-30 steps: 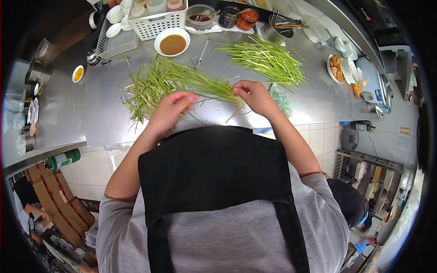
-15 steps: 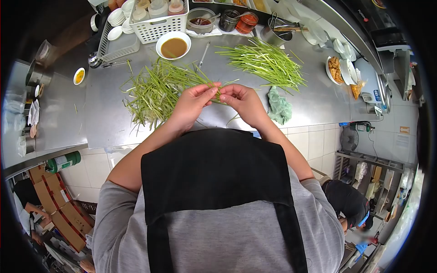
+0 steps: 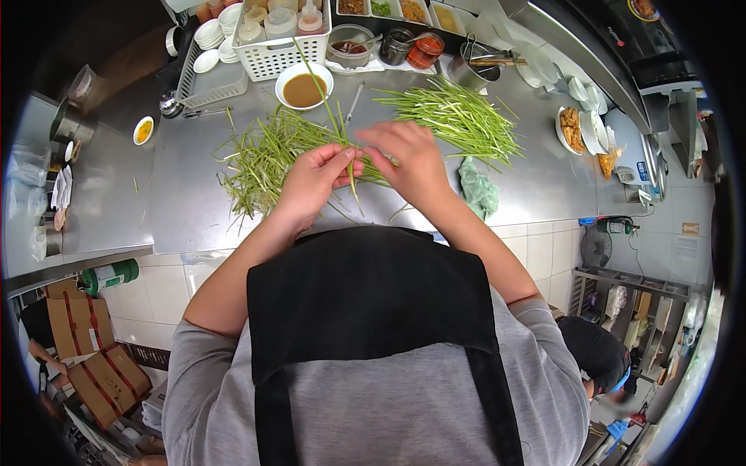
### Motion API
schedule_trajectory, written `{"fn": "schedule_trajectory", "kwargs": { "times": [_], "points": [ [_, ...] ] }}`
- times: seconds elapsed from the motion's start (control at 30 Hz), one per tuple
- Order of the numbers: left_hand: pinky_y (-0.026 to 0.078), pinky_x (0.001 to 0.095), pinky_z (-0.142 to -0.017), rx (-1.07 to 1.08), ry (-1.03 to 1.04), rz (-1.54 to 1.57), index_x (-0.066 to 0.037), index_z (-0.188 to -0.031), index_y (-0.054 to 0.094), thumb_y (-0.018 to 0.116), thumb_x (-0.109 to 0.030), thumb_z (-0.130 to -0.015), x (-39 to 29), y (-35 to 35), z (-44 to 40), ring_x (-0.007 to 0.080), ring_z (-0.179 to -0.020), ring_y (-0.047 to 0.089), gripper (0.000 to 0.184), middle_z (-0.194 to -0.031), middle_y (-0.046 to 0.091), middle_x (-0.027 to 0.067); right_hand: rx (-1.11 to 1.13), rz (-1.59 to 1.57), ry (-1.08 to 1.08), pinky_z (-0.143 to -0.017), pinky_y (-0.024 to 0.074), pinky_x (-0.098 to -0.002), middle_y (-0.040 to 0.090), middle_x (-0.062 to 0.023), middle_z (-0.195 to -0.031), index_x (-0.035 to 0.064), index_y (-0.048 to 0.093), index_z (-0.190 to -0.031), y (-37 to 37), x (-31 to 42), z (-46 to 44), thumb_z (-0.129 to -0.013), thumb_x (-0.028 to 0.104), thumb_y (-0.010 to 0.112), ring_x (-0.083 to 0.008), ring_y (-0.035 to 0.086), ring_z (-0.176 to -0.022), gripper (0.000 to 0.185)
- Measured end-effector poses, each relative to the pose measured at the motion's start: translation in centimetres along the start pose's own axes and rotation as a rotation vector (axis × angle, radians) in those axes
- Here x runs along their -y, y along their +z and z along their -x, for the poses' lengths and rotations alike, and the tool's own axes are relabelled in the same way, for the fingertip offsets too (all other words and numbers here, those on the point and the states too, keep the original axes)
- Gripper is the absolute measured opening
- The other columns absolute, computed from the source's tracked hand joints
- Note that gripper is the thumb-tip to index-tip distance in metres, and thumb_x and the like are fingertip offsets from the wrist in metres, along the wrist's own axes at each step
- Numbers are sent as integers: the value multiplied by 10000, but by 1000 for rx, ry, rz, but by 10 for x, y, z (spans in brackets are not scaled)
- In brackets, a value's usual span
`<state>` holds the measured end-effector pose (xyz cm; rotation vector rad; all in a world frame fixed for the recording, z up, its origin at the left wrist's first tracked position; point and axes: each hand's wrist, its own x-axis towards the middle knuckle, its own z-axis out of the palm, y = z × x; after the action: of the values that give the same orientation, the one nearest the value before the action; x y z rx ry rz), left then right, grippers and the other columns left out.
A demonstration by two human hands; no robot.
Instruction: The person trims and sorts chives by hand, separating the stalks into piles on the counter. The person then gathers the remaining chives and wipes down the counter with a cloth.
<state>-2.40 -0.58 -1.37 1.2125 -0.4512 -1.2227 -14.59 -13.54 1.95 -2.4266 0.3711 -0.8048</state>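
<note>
My left hand (image 3: 320, 175) pinches a few long, thin green stalks (image 3: 339, 116) between thumb and fingers. They stand up from the grip towards the white bowl, with lower ends below it. Just to the right, my right hand (image 3: 406, 155) has its fingers apart, close to the stalks, with nothing visible in it. A tangled heap of green stalks (image 3: 260, 159) lies left of and behind my left hand. Beyond my right hand, a neater pile of straight green stalks (image 3: 458, 116) lies on the steel counter (image 3: 186, 202). A crumpled green cloth (image 3: 477, 190) lies near my right forearm.
Behind the heap are a white bowl of brown sauce (image 3: 304, 87) and a white basket of bottles (image 3: 281, 54). Sauce jars (image 3: 424, 51) and a metal pot (image 3: 472, 74) line the back. Another person (image 3: 594, 349) bends down at the right; a person's arm (image 3: 48, 357) shows near cardboard boxes (image 3: 109, 380).
My right hand has come away from the pinch, its fingers now spread. The stalks in my left hand now point up and away, and that hand has shifted slightly left.
</note>
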Motion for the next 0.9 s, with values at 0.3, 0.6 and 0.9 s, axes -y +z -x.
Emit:
{"fn": "schedule_trajectory", "kwargs": {
  "times": [0.3,0.6,0.9],
  "points": [
    [439,204,-647,-20,61,-92,1,-1014,610,516,-181,-971,-5,-30,26,66,-682,513,209,-765,559,-4,85,-520,115,-698,435,-289,609,-5,-862,109,623,-902,44,4,-11,-810,54,624,-134,548,-762,107],
    [343,185,-533,-69,33,-98,17,-994,620,528,-169,-963,-18,-68,65,50,-576,405,209,-671,492,-28,76,-354,-20,-671,497,-252,657,-58,-836,67,600,-1129,52,38,-33,-882,5,563,-118,630,-754,257],
    [283,180,-485,-92,-25,-22,12,-952,632,543,-162,-956,-23,-103,88,30,-538,338,195,-688,492,-34,127,-322,-134,-615,478,-244,658,-45,-786,59,630,-963,102,55,-44,-857,7,586,-101,611,-662,126]
  ]
}}
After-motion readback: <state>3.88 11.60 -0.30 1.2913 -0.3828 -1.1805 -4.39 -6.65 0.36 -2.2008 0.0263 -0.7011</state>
